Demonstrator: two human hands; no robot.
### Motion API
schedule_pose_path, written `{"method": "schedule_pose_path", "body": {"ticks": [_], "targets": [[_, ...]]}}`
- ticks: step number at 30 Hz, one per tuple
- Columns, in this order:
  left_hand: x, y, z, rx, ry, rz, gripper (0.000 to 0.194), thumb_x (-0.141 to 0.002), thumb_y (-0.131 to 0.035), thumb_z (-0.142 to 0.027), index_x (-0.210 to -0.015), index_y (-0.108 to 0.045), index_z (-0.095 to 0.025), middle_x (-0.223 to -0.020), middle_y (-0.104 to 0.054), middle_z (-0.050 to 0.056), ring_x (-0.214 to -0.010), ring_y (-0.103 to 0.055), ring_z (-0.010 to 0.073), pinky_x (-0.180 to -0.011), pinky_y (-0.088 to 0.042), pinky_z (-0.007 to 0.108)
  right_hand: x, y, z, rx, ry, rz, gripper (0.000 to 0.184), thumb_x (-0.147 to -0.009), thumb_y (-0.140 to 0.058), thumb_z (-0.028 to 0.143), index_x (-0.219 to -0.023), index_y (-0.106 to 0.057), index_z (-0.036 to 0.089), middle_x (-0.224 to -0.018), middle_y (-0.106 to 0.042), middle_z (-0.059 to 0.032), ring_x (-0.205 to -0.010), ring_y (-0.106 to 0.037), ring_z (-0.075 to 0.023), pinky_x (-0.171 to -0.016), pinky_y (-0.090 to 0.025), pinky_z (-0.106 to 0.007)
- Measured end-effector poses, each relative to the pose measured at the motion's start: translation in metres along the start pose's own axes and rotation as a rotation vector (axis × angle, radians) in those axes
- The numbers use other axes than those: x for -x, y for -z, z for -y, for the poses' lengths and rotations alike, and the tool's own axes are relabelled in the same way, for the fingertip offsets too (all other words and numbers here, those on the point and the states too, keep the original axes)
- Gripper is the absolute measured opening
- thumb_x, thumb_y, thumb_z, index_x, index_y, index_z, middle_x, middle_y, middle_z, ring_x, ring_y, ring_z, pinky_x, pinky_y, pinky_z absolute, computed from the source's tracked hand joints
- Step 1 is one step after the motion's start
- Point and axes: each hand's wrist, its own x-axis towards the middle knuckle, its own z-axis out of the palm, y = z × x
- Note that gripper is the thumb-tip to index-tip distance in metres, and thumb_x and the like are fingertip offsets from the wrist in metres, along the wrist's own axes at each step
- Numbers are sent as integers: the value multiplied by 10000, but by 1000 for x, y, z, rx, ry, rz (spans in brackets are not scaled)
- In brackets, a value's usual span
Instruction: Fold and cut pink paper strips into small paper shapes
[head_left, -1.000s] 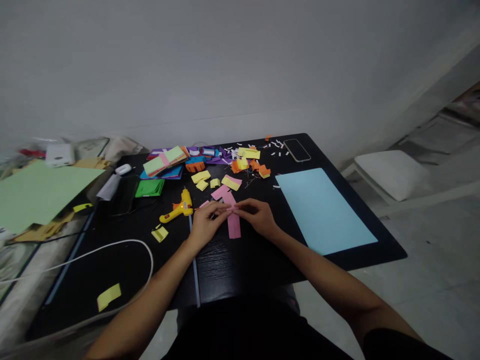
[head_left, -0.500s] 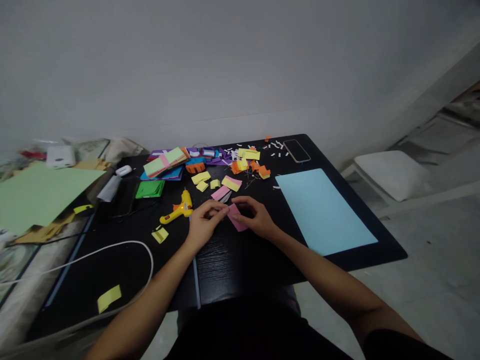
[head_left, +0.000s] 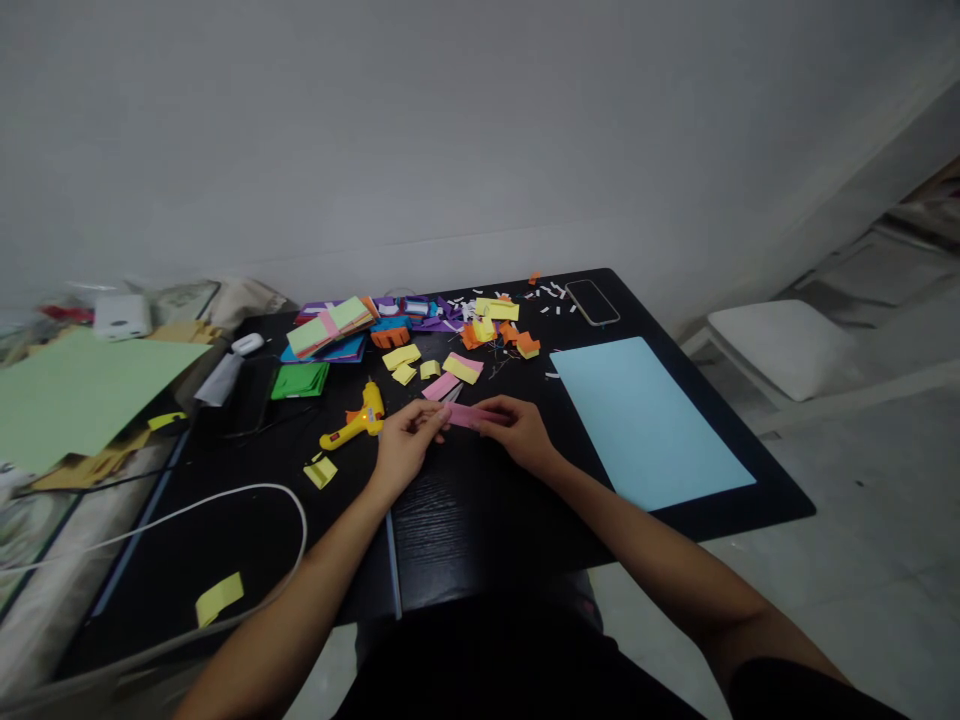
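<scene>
A pink paper strip (head_left: 468,415) stretches sideways between my two hands, over the black table. My left hand (head_left: 409,435) pinches its left end between thumb and fingers. At the other end, my right hand (head_left: 515,428) grips the strip, with the thumb in front and the fingers behind. Just beyond the strip lie scissors (head_left: 454,393), partly hidden, and another pink paper piece (head_left: 440,386). A yellow glue gun (head_left: 361,418) with a small orange light rests left of my left hand. Folded yellow papers (head_left: 402,356) lie farther back.
A light blue sheet (head_left: 652,420) covers the table's right side, with a phone (head_left: 592,302) behind it. Colored paper stacks (head_left: 334,327), green paper (head_left: 300,380) and white scraps (head_left: 551,292) lie toward the wall. A white cable (head_left: 277,486) loops at left. A white stool (head_left: 776,345) stands right.
The pink strip has turned from slanting down toward me to lying nearly level between my hands. My right hand has shifted its grip to the strip's right end.
</scene>
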Motion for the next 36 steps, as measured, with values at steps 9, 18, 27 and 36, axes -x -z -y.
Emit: {"method": "schedule_pose_path", "body": {"ticks": [9,18,27,36], "targets": [[-7,6,6,73,47,-66,365,-742,-806,-453,-886,-705,-133,-696,-714,37,-556,-633,129,-531,-531,241,-3,1,6,-142,-132,-139,287,-648,-867,370,-881,-805,215,-884,-787,-32,-855,-709,-202,-839,-551,-343],[-4,2,6,56,26,-63,353,-739,-809,-458,-890,-697,-159,-713,-688,2,-572,-632,114,-552,-533,228,-2,2,6,-101,-122,-205,291,-626,-881,375,-855,-817,208,-836,-789,-47,-841,-725,-226,-822,-571,-365],[-4,6,10,21,40,-75,306,-749,-809,-430,-854,-724,-156,-690,-710,15,-574,-644,126,-566,-528,233,-1,0,5,-142,-170,-194,347,-598,-900,371,-891,-814,206,-868,-797,-54,-872,-743,-235,-874,-577,-387],[-4,6,7,2,61,-75,312,-754,-805,-438,-853,-741,-150,-649,-707,19,-568,-652,142,-571,-506,247,-2,2,3,-166,-202,-189,357,-588,-908,386,-877,-811,199,-865,-798,-58,-882,-742,-238,-882,-570,-393]]}}
